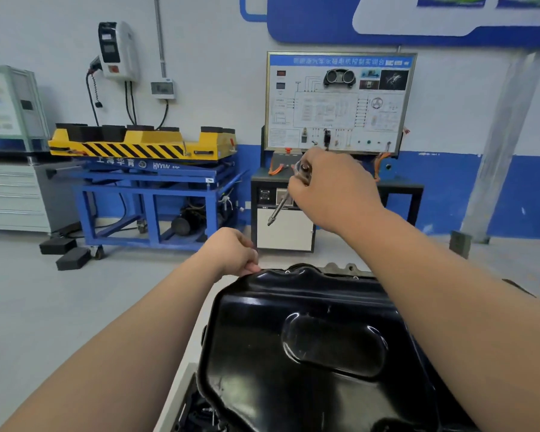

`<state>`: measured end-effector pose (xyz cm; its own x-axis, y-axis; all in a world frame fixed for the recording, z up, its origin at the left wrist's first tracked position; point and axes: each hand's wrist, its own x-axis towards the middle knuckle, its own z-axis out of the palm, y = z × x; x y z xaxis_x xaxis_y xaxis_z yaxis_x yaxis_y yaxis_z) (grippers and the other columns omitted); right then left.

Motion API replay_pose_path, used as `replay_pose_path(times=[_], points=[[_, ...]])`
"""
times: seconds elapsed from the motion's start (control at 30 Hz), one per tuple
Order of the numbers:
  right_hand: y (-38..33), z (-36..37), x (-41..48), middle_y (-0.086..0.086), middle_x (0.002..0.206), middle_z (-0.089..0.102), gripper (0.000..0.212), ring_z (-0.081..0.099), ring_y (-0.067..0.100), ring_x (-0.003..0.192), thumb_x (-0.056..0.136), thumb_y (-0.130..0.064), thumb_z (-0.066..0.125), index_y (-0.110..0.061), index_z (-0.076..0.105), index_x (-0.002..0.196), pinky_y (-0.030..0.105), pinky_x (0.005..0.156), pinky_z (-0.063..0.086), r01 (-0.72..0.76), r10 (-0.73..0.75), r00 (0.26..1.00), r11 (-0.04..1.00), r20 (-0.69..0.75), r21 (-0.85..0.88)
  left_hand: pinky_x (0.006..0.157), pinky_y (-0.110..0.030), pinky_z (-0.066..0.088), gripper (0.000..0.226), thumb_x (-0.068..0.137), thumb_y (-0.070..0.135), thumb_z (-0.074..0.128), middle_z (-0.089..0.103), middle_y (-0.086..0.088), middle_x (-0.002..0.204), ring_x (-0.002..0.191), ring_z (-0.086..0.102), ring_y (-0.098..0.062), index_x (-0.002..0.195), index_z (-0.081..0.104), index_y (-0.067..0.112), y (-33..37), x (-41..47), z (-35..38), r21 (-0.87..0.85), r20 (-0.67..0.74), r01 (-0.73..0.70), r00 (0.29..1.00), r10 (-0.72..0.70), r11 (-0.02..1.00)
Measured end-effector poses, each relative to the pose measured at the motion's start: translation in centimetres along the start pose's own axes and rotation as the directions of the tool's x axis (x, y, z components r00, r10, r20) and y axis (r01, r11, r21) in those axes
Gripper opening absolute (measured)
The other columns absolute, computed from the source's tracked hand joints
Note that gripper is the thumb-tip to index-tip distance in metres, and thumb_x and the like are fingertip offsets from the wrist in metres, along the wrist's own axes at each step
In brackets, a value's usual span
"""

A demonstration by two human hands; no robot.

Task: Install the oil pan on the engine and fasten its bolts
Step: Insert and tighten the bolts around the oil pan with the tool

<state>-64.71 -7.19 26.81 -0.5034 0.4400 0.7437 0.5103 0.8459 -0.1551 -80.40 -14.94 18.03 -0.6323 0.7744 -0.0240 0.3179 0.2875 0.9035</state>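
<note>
Left grip (pixel 234 254) curled low, right grip (pixel 334 188) clenched, raised higher

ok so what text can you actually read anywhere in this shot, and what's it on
"新能源汽车永磁电机控制实训台": header strip of the training board, slightly soft.
"上海华育": front edge of the blue lift table.
"HYXNY" plus unclear digits: same edge.
Too small or blurred: the board's diagram labels, the wall charger, the display cabinet on the left.
None: oil pan, socket wrench.
</note>
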Motion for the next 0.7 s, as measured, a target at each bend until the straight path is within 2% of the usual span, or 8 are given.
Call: replay_pose_path(times=[0.07,0.17,0.27,0.37,0.43,0.5,0.6,0.7], points=[[0.1,1.0,0.4,-0.003,0.083,0.056,0.017,0.05,0.021,0.074,0.087,-0.039,0.048,-0.024,0.051,0.096,0.03,0.058,0.031,0.017,-0.017,1.0,1.0,-0.006,-0.009,0.051,-0.023,0.053,0.008,0.094,0.007,0.056,0.068,-0.01,0.071,0.042,0.059,-0.008,0.086,0.056,0.008,0.1,0.5,0.3,0.123,-0.007,-0.05,0.999,0.051,0.991],[0.4,2.2,0.5,-0.003,0.08,0.058,0.02,0.05,0.021,0.07,0.088,-0.038,0.047,-0.024,0.052,0.101,0.03,0.055,0.032,0.027,-0.027,0.999,1.0,-0.022,-0.005,0.044,-0.02,0.043,0.022,0.097,0.026,0.053,0.066,-0.002,0.062,0.036,0.049,-0.011,0.081,0.055,0.011,0.3,1.3,0.7,0.301,0.004,-0.097,0.995,0.1,0.949],[0.9,3.7,-0.4,-0.004,0.076,0.056,0.016,0.049,0.021,0.066,0.088,-0.037,0.048,-0.024,0.052,0.098,0.031,0.057,0.034,0.009,-0.009,0.999,1.0,-0.031,0.02,0.05,-0.022,0.04,0.035,0.098,0.033,0.048,0.058,0.002,0.051,0.039,0.047,-0.016,0.074,0.058,0.009,0.3,1.8,0.5,0.424,-0.028,-0.109,0.991,0.133,0.899],[1.2,4.7,-1.0,-0.006,0.076,0.059,0.015,0.051,0.021,0.068,0.088,-0.038,0.049,-0.026,0.053,0.095,0.03,0.059,0.036,-0.027,0.029,0.999,0.998,-0.02,0.058,0.056,-0.026,0.038,0.036,0.096,0.034,0.05,0.049,-0.002,0.057,0.049,0.043,-0.022,0.079,0.065,0.006,-0.1,2.2,0.3,0.308,0.031,-0.112,0.994,0.108,0.945],[1.2,4.8,-1.1,-0.007,0.074,0.057,0.014,0.05,0.021,0.067,0.087,-0.039,0.049,-0.027,0.052,0.094,0.03,0.06,0.036,-0.039,0.042,0.998,0.996,-0.043,0.08,0.053,-0.024,0.037,0.04,0.097,0.039,0.048,0.045,-0.002,0.062,0.05,0.039,-0.02,0.077,0.068,0.011,-0.3,2.3,0.2,0.211,0.093,-0.09,0.993,0.072,0.973],[1.0,4.9,-1.4,-0.007,0.073,0.057,0.012,0.05,0.021,0.067,0.087,-0.039,0.049,-0.028,0.049,0.092,0.031,0.059,0.036,-0.029,0.033,0.999,0.996,-0.039,0.082,0.048,-0.02,0.038,0.046,0.097,0.046,0.045,0.044,0.002,0.053,0.043,0.039,-0.015,0.07,0.068,0.016,-0.6,2.4,0.3,0.232,0.138,-0.086,0.989,0.055,0.969],[0.8,5.3,-2.1,-0.01,0.07,0.057,0.01,0.05,0.019,0.064,0.087,-0.039,0.049,-0.029,0.048,0.09,0.031,0.058,0.037,-0.008,0.007,1.0,0.997,0.008,0.08,0.041,-0.014,0.035,0.046,0.097,0.048,0.043,0.048,0.012,0.038,0.033,0.041,-0.006,0.066,0.059,0.018,-1.1,2.7,0.3,0.351,0.18,-0.127,0.981,0.067,0.928],[0.8,5.4,-2.4,-0.012,0.069,0.055,0.01,0.048,0.017,0.064,0.087,-0.04,0.049,-0.031,0.048,0.09,0.03,0.058,0.036,-0.018,0.017,1.0,0.996,0.01,0.087,0.045,-0.02,0.035,0.047,0.098,0.049,0.038,0.044,0.006,0.046,0.037,0.039,-0.012,0.067,0.051,0.016,-1.6,3.0,0.2,0.299,0.198,-0.119,0.978,0.061,0.947]])
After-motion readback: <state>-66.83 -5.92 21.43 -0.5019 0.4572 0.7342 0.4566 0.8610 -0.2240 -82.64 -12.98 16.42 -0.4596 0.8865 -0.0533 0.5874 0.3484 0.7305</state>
